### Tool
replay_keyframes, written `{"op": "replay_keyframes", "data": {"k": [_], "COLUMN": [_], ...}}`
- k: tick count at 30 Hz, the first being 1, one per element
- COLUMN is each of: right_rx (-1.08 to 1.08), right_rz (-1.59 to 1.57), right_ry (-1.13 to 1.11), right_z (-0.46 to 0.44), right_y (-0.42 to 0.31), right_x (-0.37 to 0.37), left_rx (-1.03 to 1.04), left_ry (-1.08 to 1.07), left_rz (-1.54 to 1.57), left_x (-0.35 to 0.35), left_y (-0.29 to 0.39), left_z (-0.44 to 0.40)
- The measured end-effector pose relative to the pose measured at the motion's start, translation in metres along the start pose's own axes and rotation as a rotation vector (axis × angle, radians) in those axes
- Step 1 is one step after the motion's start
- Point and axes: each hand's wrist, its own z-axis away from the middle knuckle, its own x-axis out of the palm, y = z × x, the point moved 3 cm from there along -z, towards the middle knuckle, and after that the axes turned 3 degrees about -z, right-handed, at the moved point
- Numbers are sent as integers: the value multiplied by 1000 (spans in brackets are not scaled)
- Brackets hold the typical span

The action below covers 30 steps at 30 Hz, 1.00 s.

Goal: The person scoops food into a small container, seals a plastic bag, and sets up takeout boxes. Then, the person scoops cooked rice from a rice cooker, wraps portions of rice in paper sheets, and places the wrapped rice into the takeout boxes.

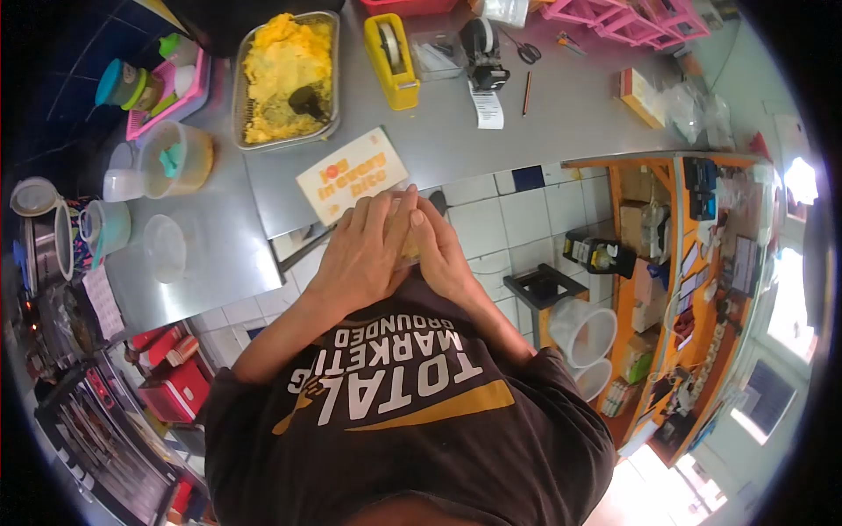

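Left hand point(355, 250) and right hand point(449, 254) press together, fingers closed around a small clear item with yellowish contents point(410, 252), mostly hidden between them; long axis can't be told. Printed card point(353, 175) lies just beyond the left fingers; metal tray point(336, 79) of yellow food point(289, 53) sits farther ahead, left hand nearer.

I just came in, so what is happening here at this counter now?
A person in a dark printed T-shirt has the left hand and right hand closed around a small clear item with something yellowish in it, mostly hidden, at the edge of the grey metal counter. A cream card with orange letters lies beside the hands. Farther back, a rectangular metal tray holds yellow mash, with a dark scoop in it.
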Motion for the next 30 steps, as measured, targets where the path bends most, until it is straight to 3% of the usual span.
{"op": "replay_keyframes", "data": {"k": [3, 5, 6, 7, 9, 10, 13, 16, 20, 23, 25, 26, 28, 29, 30], "right_rx": [75, 75, 83, 91, 103, 104, 218, 336, 305, 240, -177, -179, 186, 190, 276], "right_rz": [-66, -88, -96, -105, -79, -55, 38, 145, 133, 290, 984, 981, 855, 853, 643], "right_ry": [32, 51, 65, 80, 113, 151, 111, 127, 179, 122, 506, 504, 464, 463, 358], "right_z": [-9, -18, -23, -29, -41, -46, -64, -76, -93, -125, -158, -169, -189, -196, -201], "right_y": [8, 11, 9, 9, 14, 17, 21, 32, 46, 81, 89, 90, 99, 107, 123], "right_x": [-43, -72, -86, -99, -122, -133, -166, -182, -191, -212, -232, -238, -258, -266, -275], "left_rx": [73, -14, -296, -307, -561, -473, -461, -500, -476, -577, -632, -679, -710, -738, -740], "left_ry": [51, 274, 344, 345, 262, 344, 371, 339, 380, 382, 381, 376, 375, 366, 361], "left_rz": [133, 429, 656, 663, 1232, 965, 820, 875, 912, 838, 753, 667, 630, 598, 599], "left_x": [13, 37, 58, 78, 113, 105, 114, 125, 144, 184, 192, 193, 196, 198, 194], "left_y": [7, 6, 6, 9, 14, 24, 34, 36, 26, -5, -25, -35, -48, -52, -52], "left_z": [-38, -56, -63, -75, -98, -110, -130, -145, -157, -173, -184, -189, -199, -201, -208]}}
